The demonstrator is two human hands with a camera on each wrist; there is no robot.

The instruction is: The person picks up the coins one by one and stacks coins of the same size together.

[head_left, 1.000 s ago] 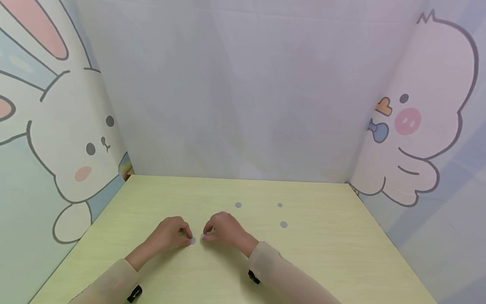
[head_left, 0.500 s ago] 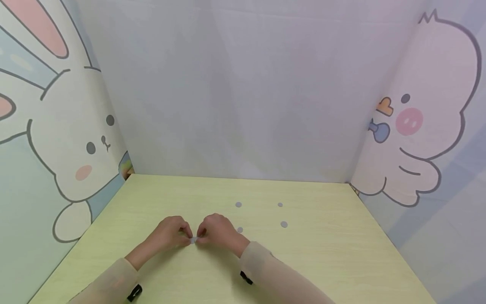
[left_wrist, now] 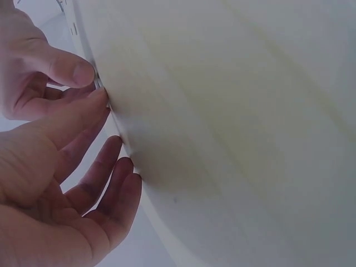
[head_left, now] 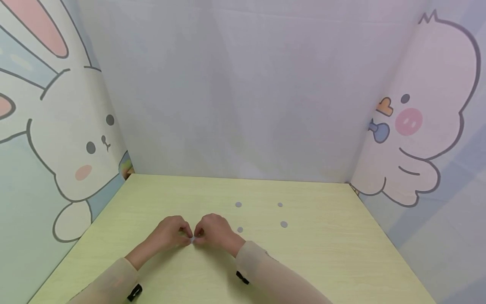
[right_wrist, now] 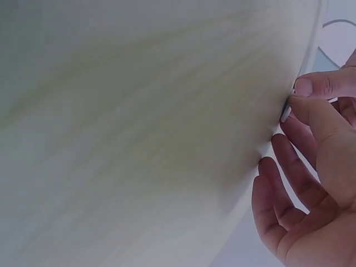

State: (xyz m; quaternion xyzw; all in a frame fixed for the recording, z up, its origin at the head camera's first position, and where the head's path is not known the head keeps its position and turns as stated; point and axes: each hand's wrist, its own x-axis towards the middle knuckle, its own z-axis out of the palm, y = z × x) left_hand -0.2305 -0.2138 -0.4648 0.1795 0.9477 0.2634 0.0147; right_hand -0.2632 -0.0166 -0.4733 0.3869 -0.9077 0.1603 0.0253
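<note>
My left hand (head_left: 171, 232) rests on the pale yellow table (head_left: 322, 257) left of centre, its thumb and index finger pinching a small grey coin (head_left: 192, 240) at the edge. Facing it, my right hand (head_left: 215, 231) pinches another coin (right_wrist: 286, 110), whose thin rim shows in the right wrist view. Both hands' fingertips nearly meet, so the two coins are mostly hidden, and I cannot tell whether they overlap. In the left wrist view, the other fingers of my left hand (left_wrist: 53, 172) touch the tabletop.
Just beyond my right hand lies a small coin (head_left: 240, 230). Farther back are a larger coin (head_left: 238, 204), a small one (head_left: 280, 204) and another larger one (head_left: 284, 224). A pale cloth wall (head_left: 243, 105) with printed cartoon animals encloses the table's back and sides.
My right hand has moved left with its coin, up against the left hand's fingertips. This uncovered a small coin behind it. My left hand has stayed in place.
</note>
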